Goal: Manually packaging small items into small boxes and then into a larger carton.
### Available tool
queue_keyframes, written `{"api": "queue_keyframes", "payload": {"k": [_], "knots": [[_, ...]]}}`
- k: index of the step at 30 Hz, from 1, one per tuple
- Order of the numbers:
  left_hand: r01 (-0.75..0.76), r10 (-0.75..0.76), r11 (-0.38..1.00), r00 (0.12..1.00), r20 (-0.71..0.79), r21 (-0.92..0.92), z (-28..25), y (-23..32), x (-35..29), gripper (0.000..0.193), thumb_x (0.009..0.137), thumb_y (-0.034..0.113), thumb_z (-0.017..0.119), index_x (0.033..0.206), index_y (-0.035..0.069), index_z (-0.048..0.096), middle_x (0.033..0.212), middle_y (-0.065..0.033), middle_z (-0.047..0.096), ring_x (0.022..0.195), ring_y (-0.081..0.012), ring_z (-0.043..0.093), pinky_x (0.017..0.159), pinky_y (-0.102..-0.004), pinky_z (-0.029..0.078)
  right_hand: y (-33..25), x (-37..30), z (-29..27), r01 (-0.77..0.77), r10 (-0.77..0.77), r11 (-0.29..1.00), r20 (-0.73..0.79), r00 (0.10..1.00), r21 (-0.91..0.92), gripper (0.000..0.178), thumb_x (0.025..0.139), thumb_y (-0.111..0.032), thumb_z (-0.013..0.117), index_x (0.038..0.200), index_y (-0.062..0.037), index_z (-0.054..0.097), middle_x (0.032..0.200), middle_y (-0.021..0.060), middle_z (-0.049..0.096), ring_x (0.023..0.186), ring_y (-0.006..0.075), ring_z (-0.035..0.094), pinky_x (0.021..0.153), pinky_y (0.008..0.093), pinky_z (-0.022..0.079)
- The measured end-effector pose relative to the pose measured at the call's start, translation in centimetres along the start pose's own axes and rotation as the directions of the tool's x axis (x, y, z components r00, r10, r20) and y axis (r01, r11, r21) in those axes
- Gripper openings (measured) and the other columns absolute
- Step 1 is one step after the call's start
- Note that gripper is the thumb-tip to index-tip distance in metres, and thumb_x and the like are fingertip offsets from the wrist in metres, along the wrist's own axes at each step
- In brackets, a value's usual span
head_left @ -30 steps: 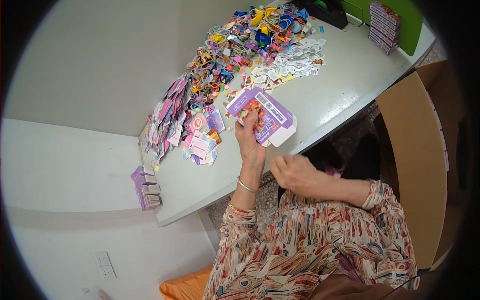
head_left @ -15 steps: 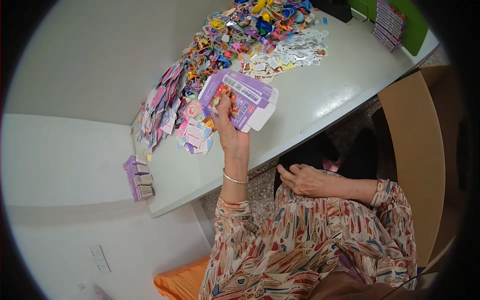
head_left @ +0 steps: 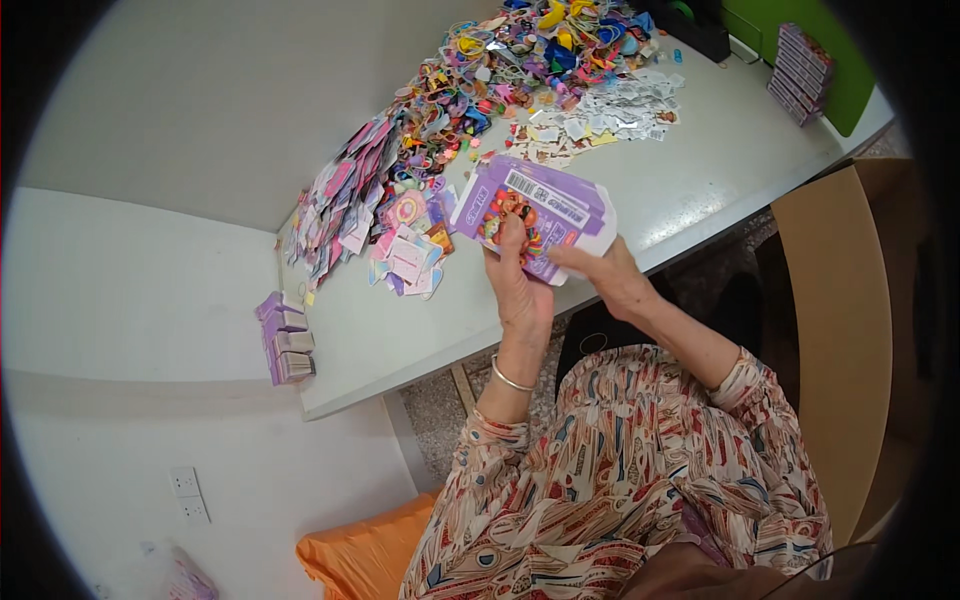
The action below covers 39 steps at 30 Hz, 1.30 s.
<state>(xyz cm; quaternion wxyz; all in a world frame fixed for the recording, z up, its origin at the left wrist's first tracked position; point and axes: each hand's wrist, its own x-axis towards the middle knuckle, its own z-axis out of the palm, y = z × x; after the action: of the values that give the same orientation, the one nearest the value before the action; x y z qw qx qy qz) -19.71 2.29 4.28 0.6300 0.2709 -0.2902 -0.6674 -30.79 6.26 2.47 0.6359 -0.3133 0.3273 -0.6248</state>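
Left fingers [head_left: 512,238] close around flat purple boxes [head_left: 550,208] from six o'clock; right fingers [head_left: 582,262] pinch their four-o'clock edge. Beyond, at eleven o'clock, colourful trinkets [head_left: 490,85] cover the worktop [head_left: 720,175].

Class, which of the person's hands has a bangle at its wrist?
The left hand, with its thumb on the purple packaging, wears the silvery bangle; the right hand has a bare wrist.

1 left hand [head_left: 523,295], 1 right hand [head_left: 622,282]. 1 orange bag [head_left: 365,550] at 7 o'clock, 2 wall sockets [head_left: 188,484] at 8 o'clock, 1 cardboard box [head_left: 838,345] at 3 o'clock, 1 box stack [head_left: 798,75] at 2 o'clock. Purple cartons [head_left: 552,207] overlap too much to count.
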Motion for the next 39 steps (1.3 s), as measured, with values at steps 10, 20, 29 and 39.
{"api": "queue_keyframes", "payload": {"k": [10, 20, 29, 39], "knots": [[-0.107, -0.096, 0.730, 0.962, 0.256, 0.675, -9.3, 9.3, 2.5, 0.080, 0.080, 0.019, 0.074, 0.144, 0.004, 0.029, 0.135, -0.0106, 0.046, 0.125, -0.0219, 0.044, 0.109, -0.0374, 0.030, -4.5, 5.7, -2.9, 0.034, 0.189, 0.864, 0.384, 0.904, -0.503, 0.054, 0.074, -0.022, 0.077, 0.119, 0.0014, 0.057, 0.110, 0.0087, 0.064, 0.102, 0.0153, 0.057, 0.091, 0.0281, 0.043], [-0.064, -0.203, 0.505, 0.961, 0.190, 0.861, -8.8, 7.7, 2.2, 0.083, 0.068, 0.021, 0.084, 0.132, -0.008, 0.039, 0.115, -0.0145, 0.059, 0.101, -0.0183, 0.060, 0.088, -0.0295, 0.049, 0.1, 11.4, -1.4, 0.075, 0.275, 0.748, 0.411, 0.869, -0.659, 0.074, 0.071, -0.035, 0.080, 0.129, 0.0009, 0.049, 0.103, 0.0086, 0.062, 0.097, 0.0167, 0.058, 0.085, 0.0291, 0.046], [-0.030, 0.130, -0.004, 0.991, 0.030, 1.000, -8.9, 8.7, 1.9, 0.079, 0.068, 0.038, 0.080, 0.121, -0.009, 0.045, 0.106, -0.0225, 0.061, 0.093, -0.0324, 0.063, 0.083, -0.0384, 0.050, 3.5, 6.1, -2.3, 0.106, 0.030, 0.712, 0.181, 0.983, -0.694, 0.051, 0.088, -0.039, 0.063, 0.116, 0.0029, 0.054, 0.090, 0.0117, 0.061, 0.077, 0.0175, 0.059, 0.067, 0.0303, 0.050], [-0.318, 0.070, -0.143, 0.941, 0.330, 0.937, -9.1, 8.6, 1.6, 0.090, 0.073, 0.040, 0.078, 0.133, -0.011, 0.034, 0.126, -0.0242, 0.046, 0.115, -0.0381, 0.050, 0.093, -0.0425, 0.044, 5.4, 5.7, 1.5, 0.110, 0.054, 0.718, 0.212, 0.976, -0.688, 0.046, 0.089, -0.035, 0.061, 0.114, 0.0028, 0.055, 0.098, 0.0202, 0.059, 0.088, 0.0281, 0.059, 0.078, 0.0385, 0.047]]}}
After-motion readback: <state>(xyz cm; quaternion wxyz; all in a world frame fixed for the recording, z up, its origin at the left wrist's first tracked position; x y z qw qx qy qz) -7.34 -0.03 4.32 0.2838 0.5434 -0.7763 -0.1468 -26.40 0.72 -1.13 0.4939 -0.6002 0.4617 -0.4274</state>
